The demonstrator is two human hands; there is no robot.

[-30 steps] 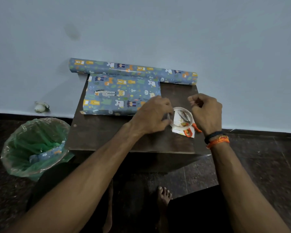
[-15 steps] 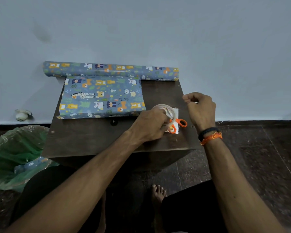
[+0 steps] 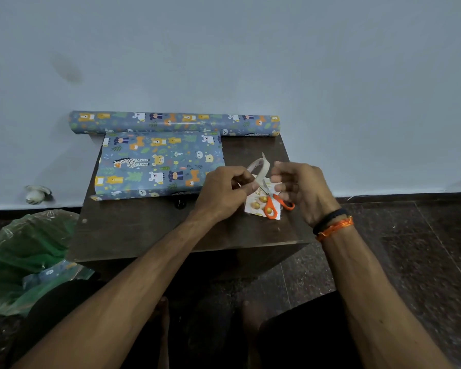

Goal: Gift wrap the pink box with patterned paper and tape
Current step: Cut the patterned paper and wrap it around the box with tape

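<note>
Your left hand (image 3: pixel 224 193) grips the tape roll (image 3: pixel 258 166) above the tabletop (image 3: pixel 144 227). Your right hand (image 3: pixel 301 187) has fingers curled; whether they pinch tape is unclear.

Front strip of surface (image 3: pixel 144 235) bare, open for hands. Wrapped box (image 3: pixel 157 163) fills back-left, roll (image 3: pixel 171 123) lines back edge at wall. Scissors (image 3: pixel 273 202) on paper scrap (image 3: pixel 256 206) block right-centre. Bin (image 3: pixel 24 257) left on floor.

Paper roll (image 3: pixel 174 123) at table (image 3: pixel 149 230) back edge against wall; wrapped box (image 3: pixel 160 163) just before it, left side. Scissors (image 3: pixel 273 202) on paper scrap (image 3: pixel 253 206) right of box. Bin (image 3: pixel 30 259) on floor, left of table.
</note>
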